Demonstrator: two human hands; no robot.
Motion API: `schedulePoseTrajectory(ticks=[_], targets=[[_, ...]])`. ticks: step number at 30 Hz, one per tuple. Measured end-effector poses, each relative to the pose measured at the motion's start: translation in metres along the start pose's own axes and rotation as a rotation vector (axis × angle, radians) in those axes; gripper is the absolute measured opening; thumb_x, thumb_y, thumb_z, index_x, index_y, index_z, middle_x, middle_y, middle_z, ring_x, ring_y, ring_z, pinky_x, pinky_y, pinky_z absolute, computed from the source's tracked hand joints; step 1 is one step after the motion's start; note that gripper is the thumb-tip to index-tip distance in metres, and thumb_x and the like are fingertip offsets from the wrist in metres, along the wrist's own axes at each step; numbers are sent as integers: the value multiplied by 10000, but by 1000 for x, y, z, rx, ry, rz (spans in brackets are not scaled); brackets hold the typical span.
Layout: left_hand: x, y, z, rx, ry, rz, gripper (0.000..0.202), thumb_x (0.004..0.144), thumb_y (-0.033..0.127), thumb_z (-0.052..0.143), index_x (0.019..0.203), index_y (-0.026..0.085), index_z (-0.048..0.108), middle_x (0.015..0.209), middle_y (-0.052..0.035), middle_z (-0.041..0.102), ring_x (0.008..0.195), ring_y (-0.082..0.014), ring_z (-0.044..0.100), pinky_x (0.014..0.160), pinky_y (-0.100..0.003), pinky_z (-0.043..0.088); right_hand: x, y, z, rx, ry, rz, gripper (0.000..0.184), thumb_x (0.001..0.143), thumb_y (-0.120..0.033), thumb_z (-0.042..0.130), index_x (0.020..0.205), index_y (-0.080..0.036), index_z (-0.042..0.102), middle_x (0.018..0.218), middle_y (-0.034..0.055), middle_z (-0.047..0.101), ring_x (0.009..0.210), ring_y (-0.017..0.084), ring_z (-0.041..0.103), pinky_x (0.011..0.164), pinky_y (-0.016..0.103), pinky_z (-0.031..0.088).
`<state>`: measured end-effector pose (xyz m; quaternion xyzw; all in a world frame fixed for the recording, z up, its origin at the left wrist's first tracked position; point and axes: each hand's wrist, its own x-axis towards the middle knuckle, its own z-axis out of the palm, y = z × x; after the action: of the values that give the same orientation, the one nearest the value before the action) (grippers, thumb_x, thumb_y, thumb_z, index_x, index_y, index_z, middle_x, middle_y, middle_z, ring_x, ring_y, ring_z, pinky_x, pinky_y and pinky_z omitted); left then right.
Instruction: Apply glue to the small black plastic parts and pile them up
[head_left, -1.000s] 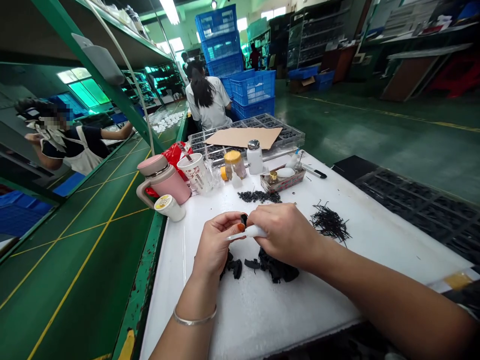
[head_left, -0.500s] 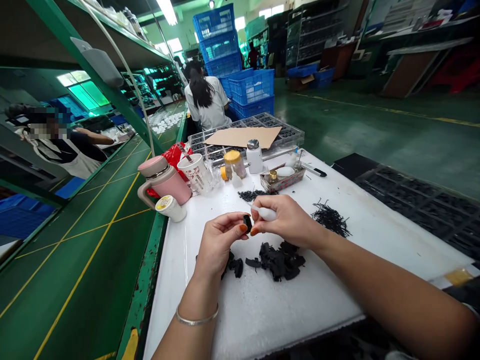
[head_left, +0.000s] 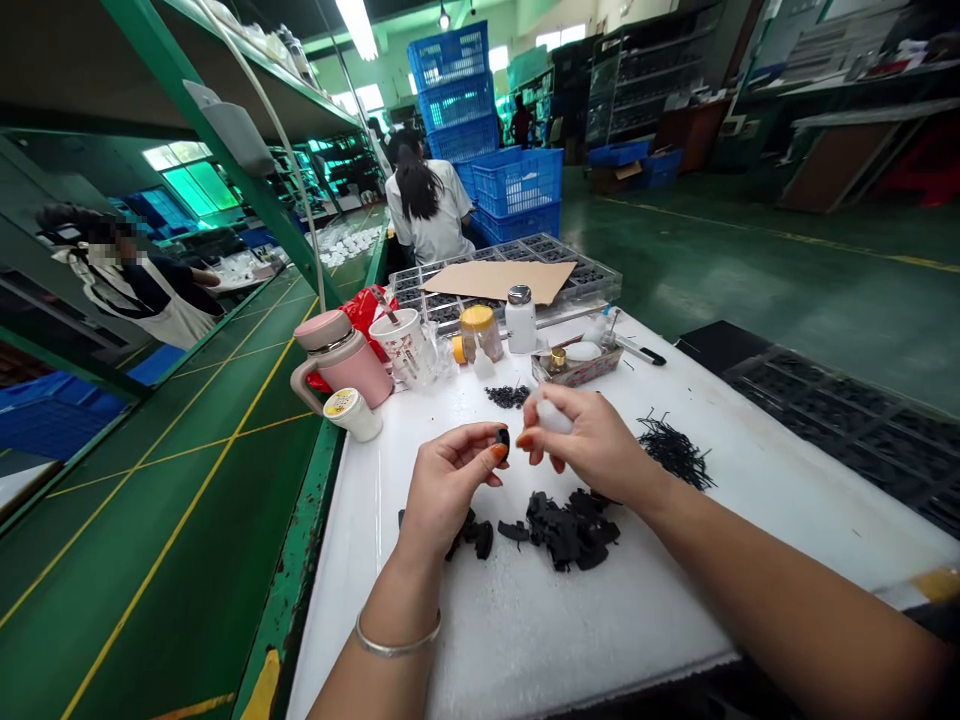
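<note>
In left hand [head_left: 444, 485], stubby black piece [head_left: 503, 439]

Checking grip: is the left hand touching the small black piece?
Touching: head view shows the left hand pinching the small black piece between thumb and fingers.

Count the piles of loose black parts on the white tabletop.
4: tiny bits left of the small box; thin pins right of the right hand; larger pieces below it; more pieces by the left hand, partly hidden. Others may be hidden.
</note>
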<state>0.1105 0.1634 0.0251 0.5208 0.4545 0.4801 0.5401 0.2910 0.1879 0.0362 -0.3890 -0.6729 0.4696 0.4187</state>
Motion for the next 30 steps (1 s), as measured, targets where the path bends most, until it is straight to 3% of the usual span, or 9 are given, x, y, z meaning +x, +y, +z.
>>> schedulePoseTrajectory(ticks=[3, 8, 11, 16, 19, 30], targets=[[1, 0, -1, 32, 77, 7, 230, 702, 273, 761, 892, 152, 711, 811, -29, 686, 666, -102, 594, 559, -196, 506, 0, -1, -4, 155, 64, -11, 337, 895, -493, 504, 1078, -214, 461, 805, 29, 629, 594, 155, 628, 368, 195, 378], [1, 0, -3, 51, 87, 31, 186, 691, 233, 762, 845, 144, 710, 813, -28, 684, 666, -88, 582, 622, -197, 509, -1, -4, -12, 0, 144, -93, 421, 939, -483, 430, 1260, -213, 474, 979, 74, 624, 690, 134, 607, 503, 234, 486], [0, 1, -2, 41, 74, 46, 207, 733, 226, 719, 926, 156, 694, 844, -29, 659, 716, -101, 596, 653, -210, 518, -2, -8, -17, 22, 144, -95, 361, 906, -457, 521, 1181, -228, 476, 1035, 73, 651, 742, 150, 625, 525, 237, 489], [-3, 3, 1, 56, 36, 65, 441, 745, 199, 695, 1162, 215, 555, 853, -10, 610, 722, -124, 616, 613, -230, 528, -6, -16, -23, 39, 287, -99, 327, 713, -389, 768, 848, -192, 544, 733, 9, 661, 565, 118, 567, 478, 215, 433], [-5, 3, 3, 137, 51, 98, 514, 733, 193, 711, 1208, 226, 516, 853, -17, 620, 741, -119, 594, 618, -211, 514, -7, -19, -25, 56, 362, -167, 299, 639, -359, 823, 760, -170, 626, 736, 18, 643, 620, 130, 577, 527, 223, 454], [-8, 4, 6, 189, 66, 144, 514, 733, 147, 691, 1209, 230, 518, 862, -22, 643, 798, -129, 612, 650, -203, 527, -6, -14, -24, -26, 352, -211, 252, 756, -400, 729, 734, -162, 649, 651, -1, 539, 573, 102, 450, 489, 229, 340]])
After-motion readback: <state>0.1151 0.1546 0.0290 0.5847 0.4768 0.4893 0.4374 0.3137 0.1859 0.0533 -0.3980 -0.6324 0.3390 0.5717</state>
